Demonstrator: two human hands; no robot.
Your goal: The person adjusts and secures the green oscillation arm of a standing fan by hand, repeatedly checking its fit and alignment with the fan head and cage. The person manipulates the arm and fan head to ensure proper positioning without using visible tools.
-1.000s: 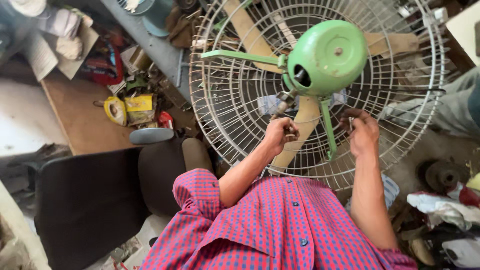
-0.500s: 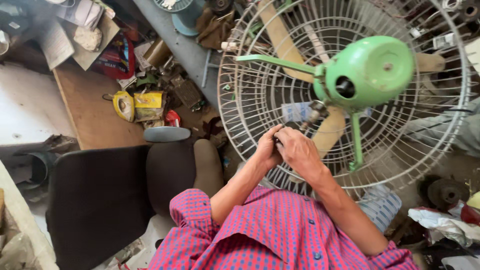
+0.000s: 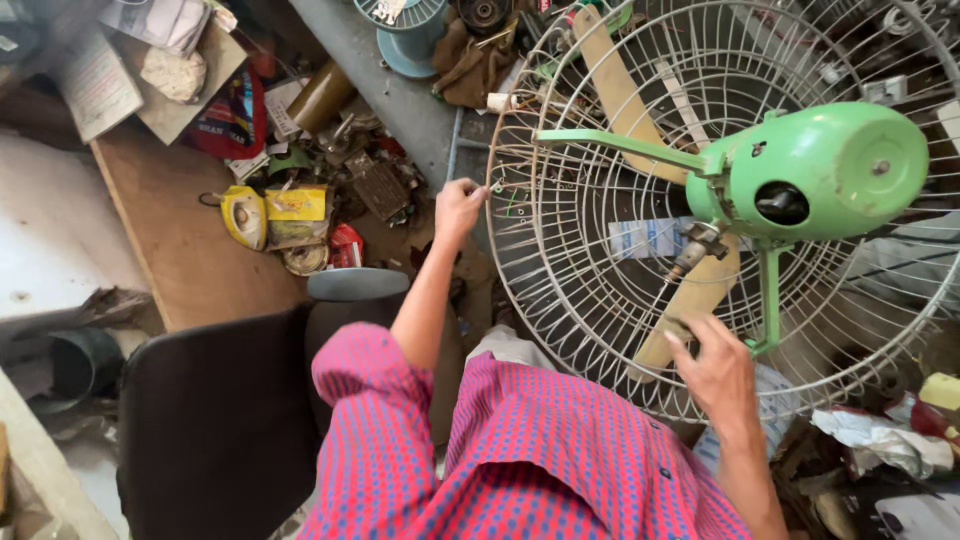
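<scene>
White wire guard [image 3: 600,300]: left hand [image 3: 458,208] now loosely closed at rim, right hand [image 3: 718,368] open.

I am seeing even, soft daylight across the frame, with no hard shadows. The pale slab [image 3: 45,250] at left is glaring near white. The upper left corner is smearing with blur, and the wire fan guard [image 3: 560,300] is bowing from wide-angle distortion. The centre is holding focus.

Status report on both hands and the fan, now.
Left hand closed on the rim of the wire fan guard. Right hand open, fingers on the guard beside the green bracket. Green motor housing untouched. Nothing between hands and fan.
</scene>
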